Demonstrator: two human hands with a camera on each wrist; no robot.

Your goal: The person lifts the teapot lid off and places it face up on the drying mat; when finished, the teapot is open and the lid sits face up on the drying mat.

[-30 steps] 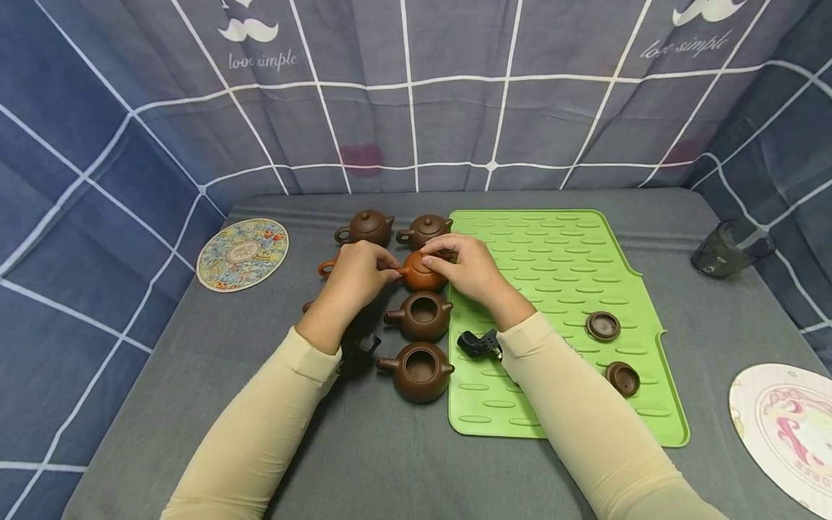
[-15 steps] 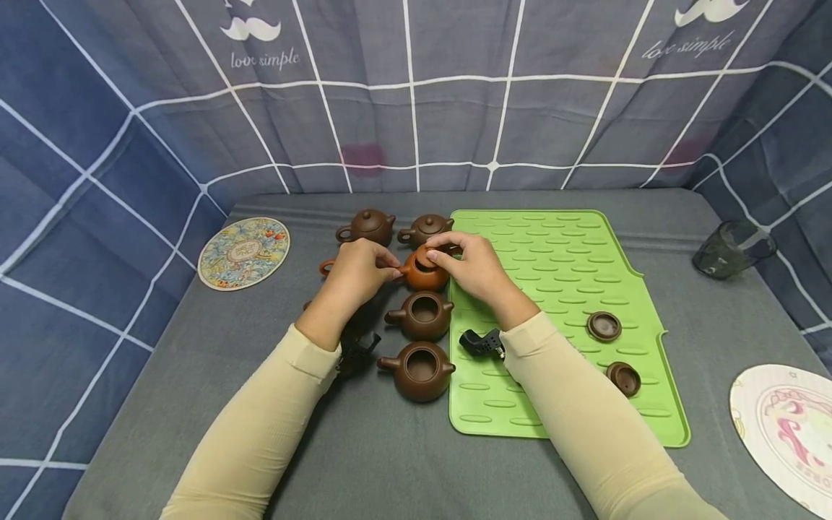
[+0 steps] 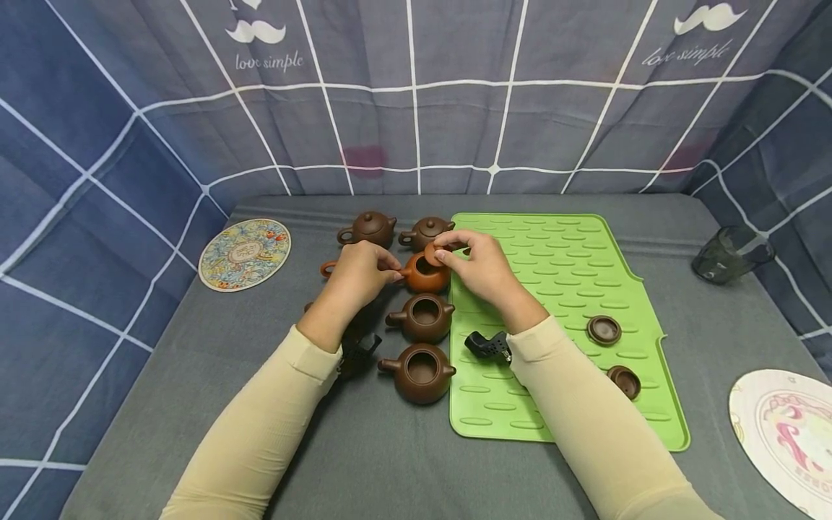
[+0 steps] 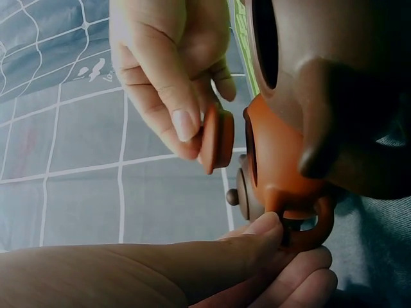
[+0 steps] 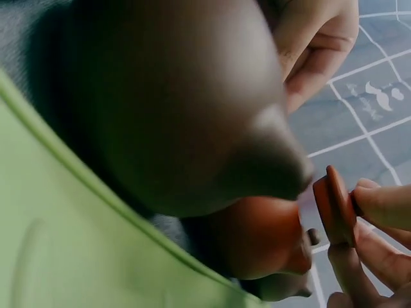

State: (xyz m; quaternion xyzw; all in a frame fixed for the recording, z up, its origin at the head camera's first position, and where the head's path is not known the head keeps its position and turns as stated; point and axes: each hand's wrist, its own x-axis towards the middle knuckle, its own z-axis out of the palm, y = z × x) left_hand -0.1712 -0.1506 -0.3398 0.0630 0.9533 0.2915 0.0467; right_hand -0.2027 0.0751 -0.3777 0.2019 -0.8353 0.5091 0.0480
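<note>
An orange clay teapot stands on the grey cloth at the left edge of the green mat, its mouth uncovered. My left hand pinches its handle, as the left wrist view shows. Between the thumb and fingers of my right hand is the orange teapot lid, raised off the opening and tilted. In the right wrist view the lid is apart from the pot, gripped by its knob. Nearer me sit two brown teapots without lids, one behind the other.
Two upturned brown lids lie on the green mat. Two lidded brown teapots stand behind; others are partly hidden under my left arm. A patterned round mat lies left; a dark glass and pale round mat are right.
My right hand has lifted the orange lid off the teapot, tilting it and moving slightly right. The pot's dark opening now shows. My left hand keeps its hold on the handle.
</note>
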